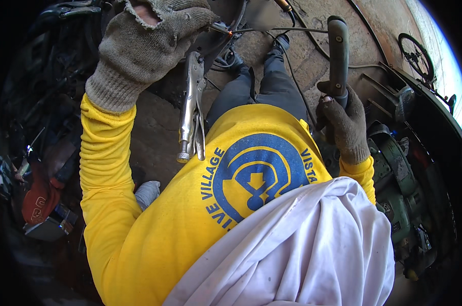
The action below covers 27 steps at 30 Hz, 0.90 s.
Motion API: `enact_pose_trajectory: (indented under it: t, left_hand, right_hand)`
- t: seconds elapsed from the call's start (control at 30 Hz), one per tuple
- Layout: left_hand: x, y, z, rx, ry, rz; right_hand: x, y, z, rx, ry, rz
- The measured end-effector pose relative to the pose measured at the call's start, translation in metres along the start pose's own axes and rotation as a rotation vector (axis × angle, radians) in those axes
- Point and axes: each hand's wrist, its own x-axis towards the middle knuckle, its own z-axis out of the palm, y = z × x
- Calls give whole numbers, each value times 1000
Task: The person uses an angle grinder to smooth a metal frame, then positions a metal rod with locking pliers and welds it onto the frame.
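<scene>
My left hand point(144, 51), in a worn grey knit glove torn open over the back, is closed at the upper left. What its fingers hold is hidden. Beside its fingertips a small metal piece point(219, 27) meets the glowing orange tip of a thin welding rod point(287, 29). That rod runs left from the dark grey electrode holder point(338, 53), which stands nearly upright with my gloved right hand point(345, 120) wrapped round its lower end. Silver locking pliers point(191, 104) hang just below the left hand, handles downward; their jaws are hard to make out.
Cables point(312, 43) cross the stone floor point(312, 15) ahead of my feet. Green machinery parts point(396, 178) sit at my right, and a spoked wheel point(416, 57) stands farther off. A red cloth item point(38, 196) lies among dark clutter at left.
</scene>
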Motion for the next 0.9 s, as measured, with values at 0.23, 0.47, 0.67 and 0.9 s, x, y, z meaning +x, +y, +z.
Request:
enact_pose_trajectory:
  t: [0.23,0.47,0.67,0.9]
  left_hand:
    - [-7,5,7,32,192,4]
    - [19,15,6,-160,367,-68]
    - [17,15,3,-118,303,-62]
    - [20,17,3,-75,307,-64]
  right_hand:
    - [10,37,-12,-238,46,-538]
    - [4,59,-14,-120,48,-481]
    - [4,62,-5,-157,49,-451]
    - [5,64,-3,-197,70,-447]
